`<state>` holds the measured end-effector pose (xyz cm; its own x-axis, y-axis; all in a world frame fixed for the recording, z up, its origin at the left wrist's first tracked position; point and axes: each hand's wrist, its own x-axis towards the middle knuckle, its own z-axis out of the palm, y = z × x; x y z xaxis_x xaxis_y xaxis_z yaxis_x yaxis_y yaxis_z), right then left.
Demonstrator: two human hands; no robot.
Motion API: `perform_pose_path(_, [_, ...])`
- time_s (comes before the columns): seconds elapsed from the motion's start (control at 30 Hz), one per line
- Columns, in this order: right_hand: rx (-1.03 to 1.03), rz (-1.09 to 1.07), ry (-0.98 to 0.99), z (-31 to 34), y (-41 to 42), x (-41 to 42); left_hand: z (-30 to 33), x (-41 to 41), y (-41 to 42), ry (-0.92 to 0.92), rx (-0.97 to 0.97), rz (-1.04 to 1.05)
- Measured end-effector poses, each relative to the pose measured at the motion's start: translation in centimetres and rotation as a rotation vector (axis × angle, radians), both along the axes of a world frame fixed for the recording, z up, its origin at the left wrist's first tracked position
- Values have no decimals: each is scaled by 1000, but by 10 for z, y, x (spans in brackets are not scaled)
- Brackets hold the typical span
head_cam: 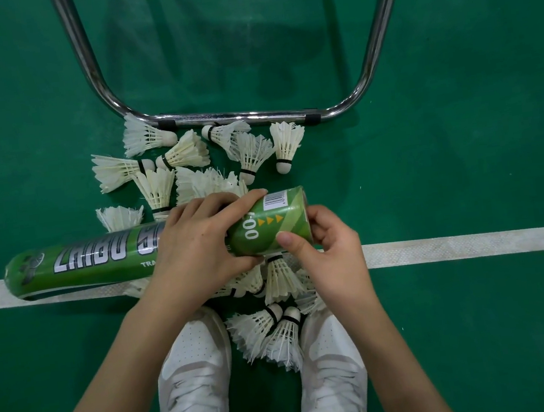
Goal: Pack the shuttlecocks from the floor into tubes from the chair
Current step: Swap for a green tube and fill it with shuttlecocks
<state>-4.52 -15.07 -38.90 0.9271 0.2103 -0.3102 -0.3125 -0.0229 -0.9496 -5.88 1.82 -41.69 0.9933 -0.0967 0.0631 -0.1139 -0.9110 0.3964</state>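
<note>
Glossy green printed tube [83, 261] (film-wrapped, catching glare), white feathered shuttlecocks [250, 150] with smooth pale tips, polished chrome chair frame [240, 116], matt green floor [457, 117], textured white line [471, 245], white perforated leather-look shoes [194, 367]

White sneakers [195, 377]; white court line [471, 245]; green floor [457, 117].

Even bright overhead light, soft shadows, chrome glare, wide-angle edge bending, sharp focus

White feathered shuttlecocks [190, 154] lie on the green court floor [461, 150] between the chrome tubular chair frame [236, 116] behind and white sneakers [195, 377] in front.
</note>
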Motion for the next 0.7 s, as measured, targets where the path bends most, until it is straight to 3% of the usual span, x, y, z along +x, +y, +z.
perform_pose_path(0.43, [57,326,47,-6,-10,12,1,-3,-1,9,-12,-16])
perform_pose_path(0.7, [81,334,54,-7,-13,11,-1,-4,-1,24,-4,-25])
